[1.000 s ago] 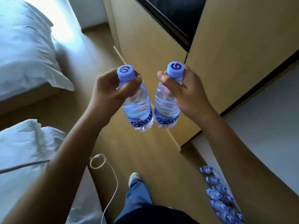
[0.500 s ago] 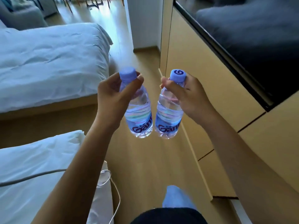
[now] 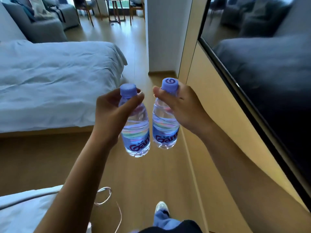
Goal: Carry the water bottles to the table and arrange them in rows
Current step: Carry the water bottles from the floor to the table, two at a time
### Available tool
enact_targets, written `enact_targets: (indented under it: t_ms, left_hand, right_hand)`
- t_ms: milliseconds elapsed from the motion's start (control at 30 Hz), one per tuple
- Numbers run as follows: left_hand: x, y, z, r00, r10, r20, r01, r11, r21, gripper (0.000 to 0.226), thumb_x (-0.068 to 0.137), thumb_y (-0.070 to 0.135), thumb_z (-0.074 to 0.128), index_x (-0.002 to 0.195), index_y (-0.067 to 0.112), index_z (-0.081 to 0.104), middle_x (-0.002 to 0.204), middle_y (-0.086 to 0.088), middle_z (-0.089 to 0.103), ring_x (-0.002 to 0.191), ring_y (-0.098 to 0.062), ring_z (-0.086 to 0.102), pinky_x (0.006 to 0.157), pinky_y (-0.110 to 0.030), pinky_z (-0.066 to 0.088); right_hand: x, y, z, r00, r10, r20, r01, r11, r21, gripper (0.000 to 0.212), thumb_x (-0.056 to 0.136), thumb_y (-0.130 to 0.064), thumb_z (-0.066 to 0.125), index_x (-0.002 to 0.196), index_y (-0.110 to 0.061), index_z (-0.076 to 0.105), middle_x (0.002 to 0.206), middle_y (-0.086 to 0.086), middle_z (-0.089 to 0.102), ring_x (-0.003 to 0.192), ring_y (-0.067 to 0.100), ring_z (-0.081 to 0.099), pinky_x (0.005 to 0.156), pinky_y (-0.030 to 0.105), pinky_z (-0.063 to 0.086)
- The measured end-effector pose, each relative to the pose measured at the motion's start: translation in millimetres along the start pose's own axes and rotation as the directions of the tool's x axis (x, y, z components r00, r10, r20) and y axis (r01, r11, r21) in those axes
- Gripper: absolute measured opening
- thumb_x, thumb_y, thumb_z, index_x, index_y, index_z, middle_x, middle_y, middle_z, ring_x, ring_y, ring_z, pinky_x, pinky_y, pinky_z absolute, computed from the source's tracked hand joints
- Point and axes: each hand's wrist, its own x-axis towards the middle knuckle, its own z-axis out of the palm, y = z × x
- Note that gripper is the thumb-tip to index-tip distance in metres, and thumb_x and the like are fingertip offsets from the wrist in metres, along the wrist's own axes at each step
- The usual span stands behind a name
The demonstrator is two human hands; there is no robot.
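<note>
Two small clear water bottles with lilac caps hang side by side in front of me, above the wooden floor. My left hand [image 3: 114,113] grips the left bottle [image 3: 137,140] round its neck and shoulder. My right hand [image 3: 183,108] grips the right bottle [image 3: 165,132] the same way, just under its cap. Both bottles are upright and nearly touch at their labels. A round wooden table [image 3: 115,7] stands far ahead at the end of the room.
A white bed [image 3: 55,81] lies to the left, a second white bedding corner [image 3: 21,214] at lower left with a white cable [image 3: 107,199] on the floor. A wooden wall panel with a dark TV screen [image 3: 269,81] runs along the right. A white pillar [image 3: 163,34], a grey sofa [image 3: 38,26] and chairs stand ahead.
My view has swung up and forward along the aisle between bed and wall. The row of bottles on the floor has left the view. The far table has come into sight. Both hands keep their bottles.
</note>
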Motion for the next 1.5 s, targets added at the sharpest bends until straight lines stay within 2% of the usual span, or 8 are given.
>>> enact_targets:
  t_ms: [100, 267, 600, 733, 867, 967, 1233, 1500]
  left_hand:
    - [59.7, -5.2, 16.8, 0.999, 0.041, -0.03, -0.04, 0.999, 0.02, 0.008, 0.079, 0.012, 0.076, 0.081, 0.02, 0.075, 0.07, 0.008, 0.07, 0.067, -0.005, 0.062, 0.063, -0.018, 0.05]
    - [149.2, -27.1, 26.6, 0.995, 0.066, -0.077, -0.064, 0.997, 0.034, 0.008, 0.078, 0.015, 0.076, 0.078, 0.022, 0.075, 0.069, 0.008, 0.069, 0.066, -0.006, 0.061, 0.064, -0.02, 0.05]
    - [368.8, -95.7, 8.7, 0.993, 0.101, -0.059, -0.096, 0.992, 0.087, 0.005, 0.078, 0.022, 0.076, 0.079, 0.026, 0.076, 0.073, 0.009, 0.071, 0.07, -0.008, 0.062, 0.069, -0.025, 0.051]
    - [469.0, -111.7, -5.1, 0.994, 0.104, -0.041, -0.099, 0.989, 0.105, 0.007, 0.075, 0.027, 0.078, 0.082, 0.03, 0.077, 0.077, 0.01, 0.072, 0.074, -0.011, 0.065, 0.08, -0.044, 0.056]
    - [554.7, -125.2, -17.6, 0.992, 0.118, -0.036, -0.113, 0.986, 0.122, 0.009, 0.076, 0.03, 0.078, 0.084, 0.033, 0.077, 0.08, 0.009, 0.074, 0.077, -0.015, 0.067, 0.086, -0.057, 0.056]
    - [606.0, -140.7, -26.1, 0.991, 0.128, -0.05, -0.12, 0.984, 0.134, 0.008, 0.078, 0.028, 0.078, 0.084, 0.033, 0.077, 0.079, 0.009, 0.074, 0.076, -0.013, 0.068, 0.082, -0.05, 0.057]
    - [754.1, -199.3, -27.1, 0.99, 0.099, -0.099, -0.088, 0.989, 0.115, 0.005, 0.081, 0.019, 0.075, 0.08, 0.024, 0.075, 0.073, 0.007, 0.071, 0.07, -0.009, 0.065, 0.067, -0.019, 0.051]
    - [957.8, -236.9, -17.1, 0.988, 0.084, -0.131, -0.065, 0.988, 0.141, 0.005, 0.082, 0.016, 0.074, 0.087, 0.015, 0.075, 0.079, 0.005, 0.073, 0.074, -0.01, 0.067, 0.07, -0.022, 0.052]
  right_hand:
    - [64.9, 4.3, -13.3, 1.0, -0.016, 0.01, 0.016, 1.0, -0.007, 0.026, 0.096, -0.03, 0.064, 0.091, -0.005, 0.059, 0.079, 0.006, 0.06, 0.081, 0.022, 0.061, 0.085, 0.057, 0.052]
    - [162.4, 22.2, -20.2, 1.0, 0.003, 0.022, -0.003, 1.0, -0.005, 0.022, 0.096, -0.029, 0.064, 0.096, -0.008, 0.058, 0.091, 0.016, 0.067, 0.098, 0.035, 0.066, 0.088, 0.056, 0.053]
    - [385.1, 60.6, 16.0, 0.999, 0.008, 0.052, -0.009, 1.0, 0.018, 0.014, 0.096, -0.031, 0.063, 0.087, -0.023, 0.055, 0.08, -0.004, 0.062, 0.09, 0.027, 0.067, 0.091, 0.051, 0.054]
    - [484.3, 62.2, 32.2, 0.999, -0.013, 0.038, 0.013, 1.0, 0.004, 0.017, 0.096, -0.03, 0.063, 0.094, -0.015, 0.056, 0.078, -0.005, 0.059, 0.082, 0.015, 0.06, 0.088, 0.046, 0.054]
    - [567.6, 65.8, 43.0, 1.0, -0.012, 0.018, 0.012, 1.0, 0.009, 0.027, 0.096, -0.03, 0.063, 0.101, -0.004, 0.058, 0.084, 0.005, 0.061, 0.085, 0.025, 0.064, 0.091, 0.05, 0.054]
    - [623.2, 75.7, 49.2, 1.0, 0.011, 0.022, -0.011, 1.0, 0.021, 0.032, 0.096, -0.029, 0.063, 0.105, 0.001, 0.058, 0.091, 0.017, 0.064, 0.098, 0.037, 0.065, 0.093, 0.054, 0.052]
    - [787.7, 119.6, 67.6, 0.998, 0.01, 0.062, -0.011, 1.0, 0.022, 0.031, 0.096, -0.029, 0.062, 0.105, 0.0, 0.058, 0.092, 0.018, 0.063, 0.099, 0.039, 0.064, 0.091, 0.055, 0.052]
    - [997.7, 146.7, 77.7, 0.99, -0.035, 0.137, 0.029, 0.999, 0.044, 0.014, 0.097, -0.026, 0.062, 0.088, -0.018, 0.054, 0.08, -0.003, 0.06, 0.087, 0.032, 0.064, 0.09, 0.055, 0.053]
